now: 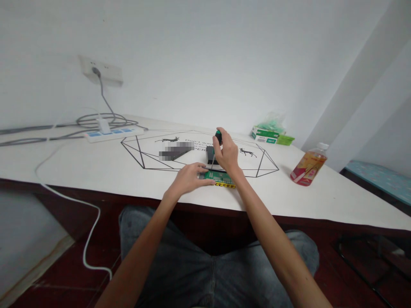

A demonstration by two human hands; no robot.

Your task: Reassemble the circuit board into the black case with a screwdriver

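Note:
A green circuit board (pixel 221 177) with a yellow strip along its near edge lies on the white table (pixel 96 169) close to the front edge. My left hand (pixel 189 178) rests flat on the board's left end, fingers stretched out. My right hand (pixel 227 152) is closed round a screwdriver (pixel 217 143) with a green and black handle. The screwdriver stands upright with its tip down at the board. A small black box (pixel 210 154) sits just behind the board, partly hidden by my right hand.
A white power strip (pixel 111 133) with coiled grey cables lies at the back left, plugged into a wall socket (pixel 101 71). A green tissue pack (pixel 271 134) sits at the back right. A bottle of amber drink (pixel 308 164) stands at the right. A white cable (pixel 90 231) hangs off the table's front.

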